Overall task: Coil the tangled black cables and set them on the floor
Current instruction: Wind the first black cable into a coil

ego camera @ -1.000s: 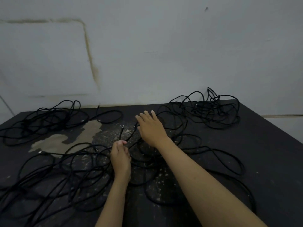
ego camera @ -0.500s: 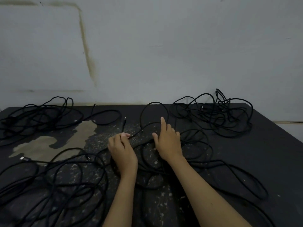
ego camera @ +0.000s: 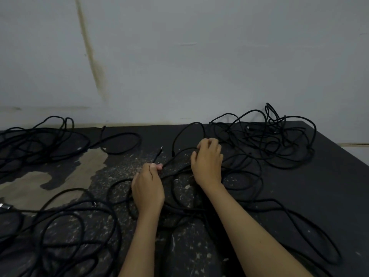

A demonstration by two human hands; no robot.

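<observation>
- Cable tangle (ego camera: 275, 140) lay at far right of the floor (ego camera: 329, 186), against the wall (ego camera: 199, 56).
- Second tangle (ego camera: 38, 140) lay far left, also by the wall.
- Third tangle (ego camera: 65, 232) lay near left.
- Left hand (ego camera: 148, 188) and right hand (ego camera: 207, 162) sat between them, centre, on loose loops; right hand farther forward.

Cables (ego camera: 265, 140): black, matt, faintly braided-looking jacket. Plug tip (ego camera: 161, 148) on the end by the left hand (ego camera: 148, 188) glints like metal. Floor sheet (ego camera: 311, 176): dark, matt, scuffed and speckled pale; worn patch (ego camera: 60, 172) shows bare tan, rough. Wall (ego camera: 199, 56): painted plaster, matt grey, yellow-brown stain streak (ego camera: 93, 62).
</observation>
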